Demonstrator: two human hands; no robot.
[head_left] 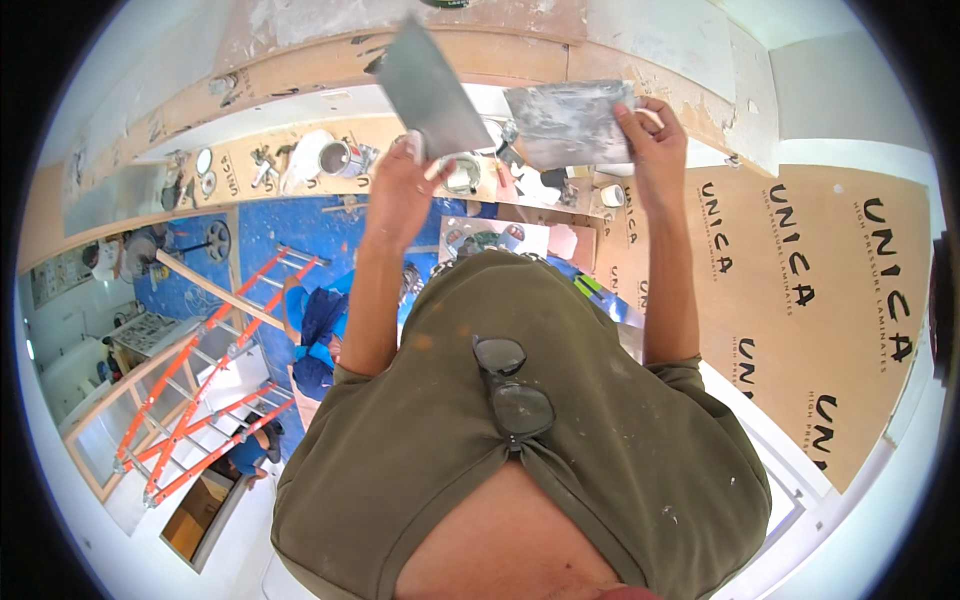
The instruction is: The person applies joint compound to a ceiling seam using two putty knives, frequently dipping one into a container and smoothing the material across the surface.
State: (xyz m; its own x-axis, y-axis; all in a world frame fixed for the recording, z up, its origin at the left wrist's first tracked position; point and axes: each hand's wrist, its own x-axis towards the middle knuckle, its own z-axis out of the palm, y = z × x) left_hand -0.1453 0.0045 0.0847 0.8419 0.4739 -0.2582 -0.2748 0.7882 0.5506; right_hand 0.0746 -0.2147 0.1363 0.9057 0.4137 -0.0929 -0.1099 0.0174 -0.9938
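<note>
My left hand [398,198] is raised at the upper middle and grips the lower end of a smooth grey metal filling blade [432,92], which tilts up to the left. To its right, a second flat rectangular plate [565,122], smeared with grey and white filler, is pinched at its right edge by my right hand [655,138]. The fingers and thumb of that hand close on the edge. A gap separates the two plates. Both are held up in front of a plaster-marked wooden ledge [330,62]. Any handles are hidden or cannot be made out.
Below the ledge, a board carries a paint tin [340,158], a white bucket [462,175] and a small cup [612,195]. An orange ladder [200,370] stands lower left, near a person in blue [318,335] and another person [248,458]. Printed brown sheeting [800,380] covers the right side.
</note>
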